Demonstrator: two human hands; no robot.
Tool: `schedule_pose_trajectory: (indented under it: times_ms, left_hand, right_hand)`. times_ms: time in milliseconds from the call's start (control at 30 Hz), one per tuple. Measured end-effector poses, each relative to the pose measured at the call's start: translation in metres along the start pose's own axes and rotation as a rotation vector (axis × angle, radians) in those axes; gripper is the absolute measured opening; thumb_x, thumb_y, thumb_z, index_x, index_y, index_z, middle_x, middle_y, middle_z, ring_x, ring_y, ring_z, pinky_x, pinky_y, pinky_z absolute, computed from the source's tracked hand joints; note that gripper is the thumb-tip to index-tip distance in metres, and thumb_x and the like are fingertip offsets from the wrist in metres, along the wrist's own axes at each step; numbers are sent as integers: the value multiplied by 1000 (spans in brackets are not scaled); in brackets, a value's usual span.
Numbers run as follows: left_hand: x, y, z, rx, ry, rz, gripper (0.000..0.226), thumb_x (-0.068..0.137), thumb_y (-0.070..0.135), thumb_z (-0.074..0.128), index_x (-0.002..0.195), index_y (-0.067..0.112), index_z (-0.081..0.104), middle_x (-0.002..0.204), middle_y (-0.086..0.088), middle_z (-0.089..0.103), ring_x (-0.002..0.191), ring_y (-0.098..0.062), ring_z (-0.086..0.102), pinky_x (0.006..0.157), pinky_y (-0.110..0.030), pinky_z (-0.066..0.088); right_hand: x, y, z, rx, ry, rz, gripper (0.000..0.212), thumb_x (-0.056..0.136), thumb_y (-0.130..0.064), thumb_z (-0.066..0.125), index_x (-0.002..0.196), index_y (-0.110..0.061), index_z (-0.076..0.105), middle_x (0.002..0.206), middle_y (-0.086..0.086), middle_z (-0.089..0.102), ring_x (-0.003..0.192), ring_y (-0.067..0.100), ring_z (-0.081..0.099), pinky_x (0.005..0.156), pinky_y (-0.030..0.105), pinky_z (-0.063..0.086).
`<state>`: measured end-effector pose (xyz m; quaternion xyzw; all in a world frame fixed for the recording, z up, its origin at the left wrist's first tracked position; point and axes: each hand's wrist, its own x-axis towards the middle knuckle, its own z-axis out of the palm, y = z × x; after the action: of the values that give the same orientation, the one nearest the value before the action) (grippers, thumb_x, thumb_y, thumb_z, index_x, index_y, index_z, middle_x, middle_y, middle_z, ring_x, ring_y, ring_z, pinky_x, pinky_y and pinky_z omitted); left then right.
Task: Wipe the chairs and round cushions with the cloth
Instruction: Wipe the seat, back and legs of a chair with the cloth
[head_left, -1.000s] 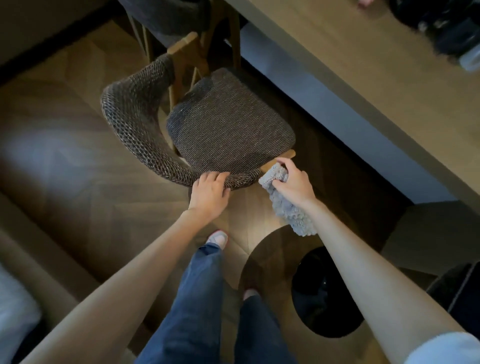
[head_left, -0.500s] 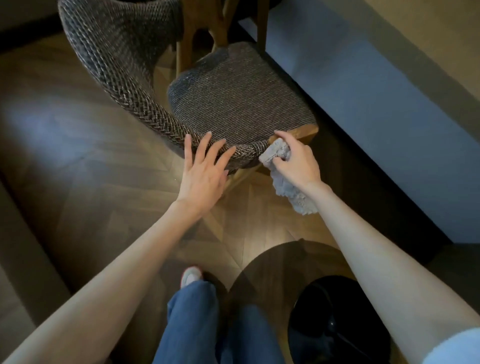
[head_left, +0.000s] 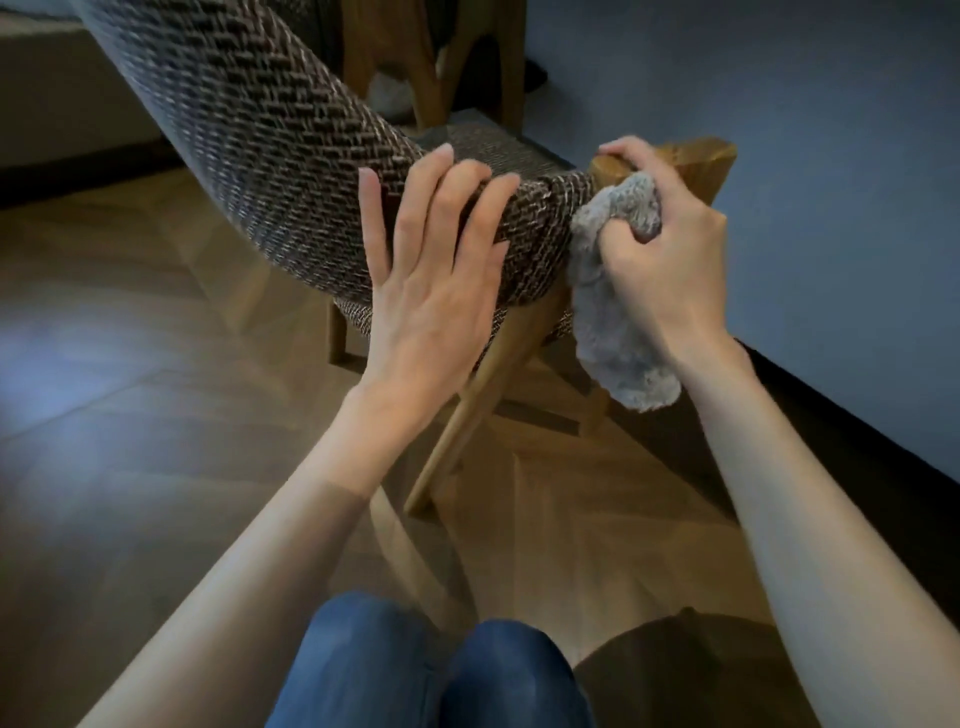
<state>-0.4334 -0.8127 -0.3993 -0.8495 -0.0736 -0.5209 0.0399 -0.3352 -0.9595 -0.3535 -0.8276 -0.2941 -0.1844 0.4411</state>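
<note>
You now crouch lower than a second ago. Your left hand (head_left: 431, 280) lies flat, fingers straight, on the woven back (head_left: 249, 130). At its 3 o'clock, your right hand (head_left: 670, 260) clamps the cloth (head_left: 613, 322) against the wooden arm tip (head_left: 696, 161), so wiping this chair looks under way.

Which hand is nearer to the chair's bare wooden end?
Right. The right hand, gripping the cloth, touches the wooden end; the left hand rests on the woven part beside it.

Herringbone wood floor (head_left: 130, 415) beneath grey-blue wall (head_left: 805, 156).
</note>
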Motion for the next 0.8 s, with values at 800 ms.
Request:
schedule_pose_trajectory:
  times_ms: [800]
  left_hand:
    - [-83, 44, -38, -1195, -610, -528, 33, 90, 5, 61, 115, 26, 56, 113, 1, 64, 108, -10, 61, 90, -24, 50]
  right_hand:
    - [-102, 30, -45, 135, -641, 139, 32, 94, -21, 59, 115, -24, 35, 113, -5, 46, 103, 8, 52, 78, 15, 46]
